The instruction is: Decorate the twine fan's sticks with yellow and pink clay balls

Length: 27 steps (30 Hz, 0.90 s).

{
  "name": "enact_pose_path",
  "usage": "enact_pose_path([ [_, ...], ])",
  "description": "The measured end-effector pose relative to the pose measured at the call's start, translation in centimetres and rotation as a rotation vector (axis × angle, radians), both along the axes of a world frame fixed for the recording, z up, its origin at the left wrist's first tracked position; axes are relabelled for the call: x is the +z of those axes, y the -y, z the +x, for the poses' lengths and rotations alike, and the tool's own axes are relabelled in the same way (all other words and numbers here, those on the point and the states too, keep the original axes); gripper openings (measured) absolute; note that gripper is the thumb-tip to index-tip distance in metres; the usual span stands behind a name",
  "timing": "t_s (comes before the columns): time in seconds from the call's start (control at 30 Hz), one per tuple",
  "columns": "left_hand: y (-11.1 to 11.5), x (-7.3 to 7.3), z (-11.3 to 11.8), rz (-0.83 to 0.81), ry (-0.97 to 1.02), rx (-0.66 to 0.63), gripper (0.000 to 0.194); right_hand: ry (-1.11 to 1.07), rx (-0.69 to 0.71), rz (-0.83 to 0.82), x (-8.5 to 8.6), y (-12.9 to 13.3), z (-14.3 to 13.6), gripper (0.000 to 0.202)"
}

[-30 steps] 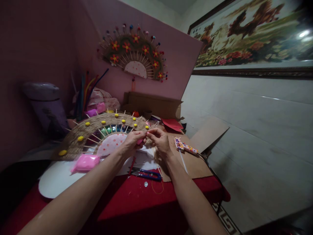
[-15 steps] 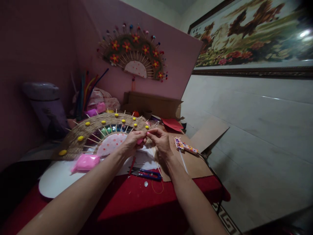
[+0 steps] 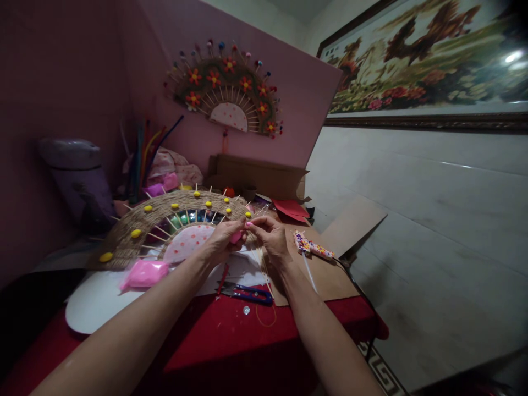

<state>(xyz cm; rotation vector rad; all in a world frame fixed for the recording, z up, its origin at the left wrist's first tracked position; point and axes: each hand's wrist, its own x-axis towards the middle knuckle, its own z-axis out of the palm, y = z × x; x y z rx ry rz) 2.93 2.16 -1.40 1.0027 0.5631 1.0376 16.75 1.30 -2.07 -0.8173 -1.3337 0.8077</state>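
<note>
My left hand [image 3: 226, 237] is closed around a lump of pink clay [image 3: 236, 237]. A small pink piece [image 3: 248, 224] shows between the fingertips of both hands. The fingers of my right hand [image 3: 268, 235] pinch that small piece from the right. Behind and left of my hands lies a twine-wrapped fan [image 3: 160, 216] with sticks, yellow dots and a spotted white half-circle [image 3: 187, 243]. A pink packet [image 3: 144, 274] rests at the fan's lower edge, beyond my left forearm.
Blue-handled snips [image 3: 251, 294] and a red cutter [image 3: 223, 279] lie below my hands. A flower-patterned glue gun [image 3: 313, 246] sits on cardboard [image 3: 330, 280] to the right. A finished fan [image 3: 226, 91] hangs on the pink board behind.
The small pink piece between my fingertips shows a little more now. My hands have hardly moved.
</note>
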Motion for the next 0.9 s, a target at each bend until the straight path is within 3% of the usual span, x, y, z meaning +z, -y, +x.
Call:
enact_pose_path([
  [0.2,-0.09,-0.02,-0.03,0.02,-0.013,0.034,0.036,-0.027,0.036,0.032,0.31,0.14,0.07,0.021],
  [0.9,-0.12,0.0,0.02,-0.007,0.007,0.045,0.035,-0.006,-0.041,0.05,-0.05,-0.11,-0.09,0.014],
])
